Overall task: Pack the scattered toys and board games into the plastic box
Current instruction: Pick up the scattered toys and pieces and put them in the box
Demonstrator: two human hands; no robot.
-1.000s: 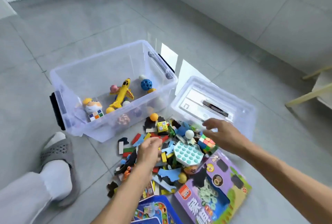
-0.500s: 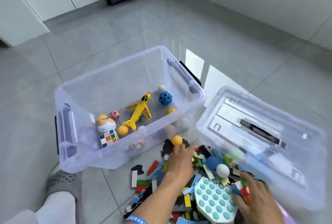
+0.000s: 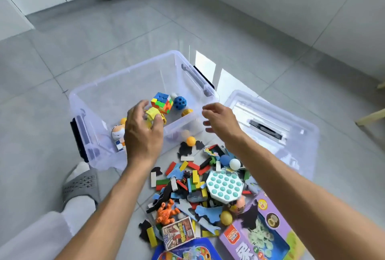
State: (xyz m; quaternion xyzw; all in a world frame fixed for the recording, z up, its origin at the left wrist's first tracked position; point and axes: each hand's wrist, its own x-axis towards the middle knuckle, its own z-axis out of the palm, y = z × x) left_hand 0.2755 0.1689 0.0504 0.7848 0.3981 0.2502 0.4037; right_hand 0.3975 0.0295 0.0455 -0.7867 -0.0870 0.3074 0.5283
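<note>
The clear plastic box (image 3: 125,72) stands open on the floor, with a blue holed ball (image 3: 179,103), a round-headed figurine (image 3: 117,132) and other small toys inside. My left hand (image 3: 143,136) is over the box, its fingers and thumb curled round a small yellow cube (image 3: 152,113). A multicoloured puzzle cube (image 3: 163,103) is just beyond my left fingertips, over the box, with no hand on it. My right hand (image 3: 220,122) hovers at the box's right rim, fingers spread and holding nothing.
A heap of toys lies in front of the box: coloured blocks, an orange ball (image 3: 191,141), a teal pop toy (image 3: 225,184), an orange figure (image 3: 166,211), a card box (image 3: 179,232), a purple game box (image 3: 260,234). The box lid (image 3: 270,113) lies at the right. My slippered foot (image 3: 81,184) is at the left.
Both hands have risen from the heap to the box. The left has brought the small yellow cube. The puzzle cube the right hand took is now loose over the box.
</note>
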